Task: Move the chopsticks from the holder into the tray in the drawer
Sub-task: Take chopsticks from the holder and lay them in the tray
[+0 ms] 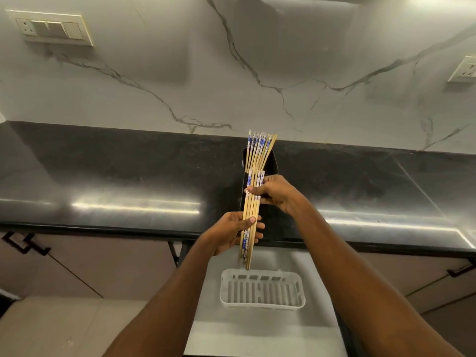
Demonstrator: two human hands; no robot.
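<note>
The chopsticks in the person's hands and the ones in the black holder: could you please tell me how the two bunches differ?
The held chopsticks are gripped by the left hand and right hand over the white tray; the chopsticks in the holder stand untouched in the black holder on the counter. The held bunch is tight and near parallel; the other fans out. Both are pale sticks with blue-and-white patterned ends.

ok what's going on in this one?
A person is holding a bunch of chopsticks in both hands: the left hand grips the lower part, the right hand the upper. More chopsticks stand in the black holder on the dark counter. Below, the drawer is open and the white tray in it holds nothing yet.
</note>
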